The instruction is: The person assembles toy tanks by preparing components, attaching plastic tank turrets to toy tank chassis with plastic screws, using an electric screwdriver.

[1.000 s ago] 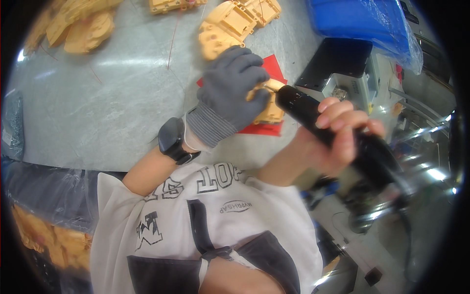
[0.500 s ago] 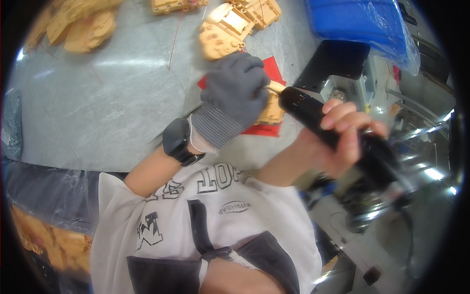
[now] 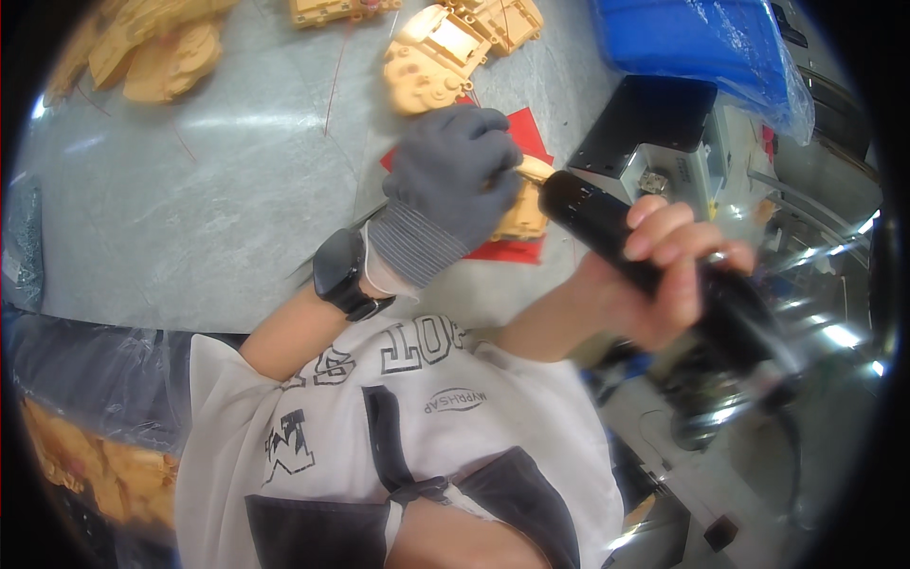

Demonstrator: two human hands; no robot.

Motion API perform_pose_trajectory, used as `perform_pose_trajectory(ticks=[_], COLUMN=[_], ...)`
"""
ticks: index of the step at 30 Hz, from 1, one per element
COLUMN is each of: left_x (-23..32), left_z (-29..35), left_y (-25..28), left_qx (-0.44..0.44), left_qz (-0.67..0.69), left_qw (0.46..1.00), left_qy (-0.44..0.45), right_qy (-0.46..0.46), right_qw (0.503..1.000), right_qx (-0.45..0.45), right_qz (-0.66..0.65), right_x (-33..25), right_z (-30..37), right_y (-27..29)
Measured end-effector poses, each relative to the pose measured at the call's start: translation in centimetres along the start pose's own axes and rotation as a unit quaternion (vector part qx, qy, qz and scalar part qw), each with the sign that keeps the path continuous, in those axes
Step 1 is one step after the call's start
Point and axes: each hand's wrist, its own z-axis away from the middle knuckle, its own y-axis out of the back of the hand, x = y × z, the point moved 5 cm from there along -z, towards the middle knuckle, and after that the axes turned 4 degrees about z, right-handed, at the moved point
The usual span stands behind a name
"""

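My left hand [image 3: 445, 166], in a grey glove with a dark watch at the wrist, is closed over a yellow plastic housing [image 3: 521, 223] and hides much of it. The housing rests on a red pad [image 3: 519, 252] on the metal table. My bare right hand [image 3: 664, 270] is wrapped round a black electric screwdriver [image 3: 590, 211], which slants down from the right. Its thin tip meets the housing's upper right side, close to my left fingers; the exact contact point is hidden.
More yellow housings [image 3: 431, 62] lie just beyond my left hand, and a pile [image 3: 171, 62] sits at the far left. Thin red wires lie on the table [image 3: 227, 228]. At right stand a black-topped metal box [image 3: 645, 114] and a blue bin [image 3: 692, 38] in clear plastic.
My right hand and the screwdriver have shifted very slightly to the right. The left hand keeps its hold on the housing, almost unmoved.
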Motion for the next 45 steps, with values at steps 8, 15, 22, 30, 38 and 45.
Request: perform_pose_trajectory(ticks=[8, 15, 22, 30, 38, 45], left_x=[-0.1, -0.2, -0.4, -0.6, -0.6, -0.1], left_z=[0.0, 0.3, 0.4, 0.5, 0.5, 0.2], left_y=[0.0, 0.0, -0.2, -0.4, 0.2, 0.1], left_qx=[-0.010, -0.030, -0.013, -0.050, -0.066, -0.095], left_qz=[-0.004, -0.002, -0.003, 0.015, 0.004, 0.045], left_qw=[1.000, 0.999, 1.000, 0.998, 0.995, 0.993], left_qy=[0.004, 0.026, 0.010, 0.046, 0.077, 0.051], right_qy=[-0.014, -0.024, -0.031, -0.089, -0.138, -0.161], right_qw=[0.998, 0.998, 0.998, 0.995, 0.988, 0.982], right_qx=[-0.016, -0.019, -0.033, -0.039, -0.074, -0.072], right_qz=[0.054, 0.049, 0.042, 0.033, 0.010, 0.067], right_x=[0.6, 1.0, 1.3, 2.9, 4.2, 4.3], right_z=[-0.2, -0.2, -0.6, -1.8, -2.1, -1.8], right_y=[-0.4, -0.3, -0.6, -1.5, -2.5, -2.8])
